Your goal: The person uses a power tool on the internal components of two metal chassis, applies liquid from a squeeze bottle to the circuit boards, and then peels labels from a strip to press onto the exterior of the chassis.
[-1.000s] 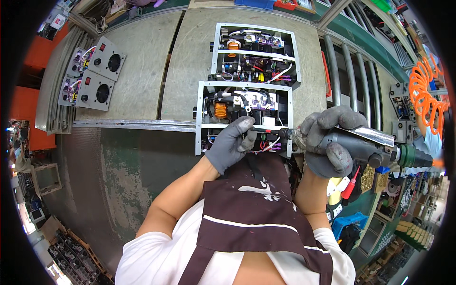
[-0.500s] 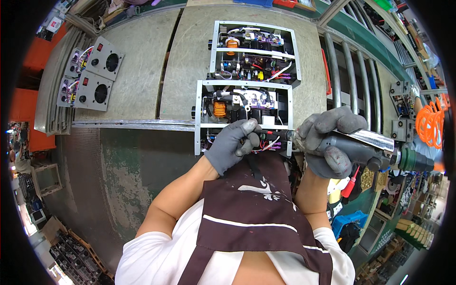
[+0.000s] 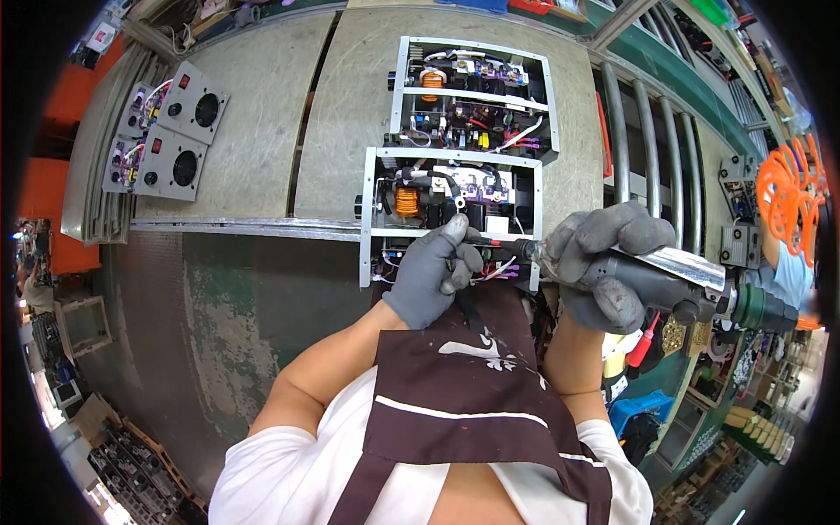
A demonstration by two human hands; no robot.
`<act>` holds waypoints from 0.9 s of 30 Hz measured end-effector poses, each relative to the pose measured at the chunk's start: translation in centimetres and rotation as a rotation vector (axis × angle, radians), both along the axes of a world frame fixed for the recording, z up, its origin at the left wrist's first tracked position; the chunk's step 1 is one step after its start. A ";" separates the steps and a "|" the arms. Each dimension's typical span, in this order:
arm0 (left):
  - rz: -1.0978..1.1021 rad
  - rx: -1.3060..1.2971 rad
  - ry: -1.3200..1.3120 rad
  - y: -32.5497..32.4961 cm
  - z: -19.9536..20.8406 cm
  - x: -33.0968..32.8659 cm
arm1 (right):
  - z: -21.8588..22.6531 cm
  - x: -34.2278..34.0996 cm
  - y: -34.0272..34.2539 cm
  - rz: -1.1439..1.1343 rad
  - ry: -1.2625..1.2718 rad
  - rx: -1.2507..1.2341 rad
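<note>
My right hand, in a grey work glove, is wrapped round a black and silver power screwdriver. The tool lies nearly level, its nose toward the left. My gloved left hand is closed in a pinch near the tool's tip, over the near edge of an open metal-framed electronic unit. Whatever is between its fingers is too small to make out. Just above my left thumb, a black cable ends in a ring lug. Inside the unit are a copper-wound coil, a white board, and loose wires.
A second framed unit stands right behind the first. Two grey front panels with fans are at the left of the metal-topped bench. Rollers run along the right, where an orange coiled hose hangs near another person's arm.
My left thumb has shifted slightly up toward the ring lug. Both units appear a little further right. The orange hose and the other person at the right have moved.
</note>
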State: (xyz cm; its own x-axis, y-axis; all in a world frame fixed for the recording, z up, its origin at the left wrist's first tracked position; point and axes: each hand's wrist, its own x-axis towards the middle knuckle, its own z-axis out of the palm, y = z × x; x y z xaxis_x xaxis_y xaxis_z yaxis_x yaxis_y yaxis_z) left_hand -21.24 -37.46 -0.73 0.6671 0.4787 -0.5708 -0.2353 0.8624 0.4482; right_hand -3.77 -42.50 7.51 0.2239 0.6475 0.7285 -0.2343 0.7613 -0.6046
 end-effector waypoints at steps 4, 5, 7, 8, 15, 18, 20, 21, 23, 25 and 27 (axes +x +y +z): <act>0.031 -0.036 -0.009 0.8 0.2 0.2 | 0.4 -1.8 -0.3 -0.077 0.194 -0.082; 0.032 -0.028 -0.004 0.9 0.2 0.2 | 0.3 -2.0 -0.1 -0.114 0.218 -0.078; 0.038 -0.025 -0.027 1.0 -0.2 0.2 | 0.2 -1.9 0.0 -0.109 0.203 -0.086; 0.041 -0.022 -0.050 1.1 -0.4 0.2 | 0.2 -1.8 0.1 -0.109 0.188 -0.094; -0.129 0.174 -0.020 2.9 -1.8 -1.3 | 0.0 -0.1 1.0 -0.005 0.087 -0.032; -0.277 0.192 -0.074 3.1 -1.4 -1.4 | -0.2 0.7 0.9 0.065 0.097 -0.079; -0.190 0.101 -0.069 2.7 -1.4 -1.3 | 0.0 0.2 0.5 0.032 0.161 -0.138; -0.193 0.101 -0.072 2.6 -1.7 -1.0 | 0.2 -0.2 0.3 -0.008 0.222 -0.197; -0.053 0.093 -0.051 2.3 -2.2 -0.6 | 0.3 -1.3 0.5 -0.064 0.282 -0.225; -0.079 0.189 0.029 2.2 -1.6 -0.7 | -0.3 -1.2 1.0 -0.060 0.117 -0.128; -0.105 0.283 0.109 2.0 -1.5 -0.9 | 0.3 -1.4 0.7 -0.003 0.231 -0.210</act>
State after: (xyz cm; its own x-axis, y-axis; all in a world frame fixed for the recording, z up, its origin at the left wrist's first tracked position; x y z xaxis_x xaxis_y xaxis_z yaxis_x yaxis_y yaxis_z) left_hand -22.12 -35.43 -2.19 0.6637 0.5605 -0.4953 -0.0894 0.7169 0.6915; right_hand -5.15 -41.75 7.85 0.3702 0.7775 0.5084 -0.3819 0.6263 -0.6796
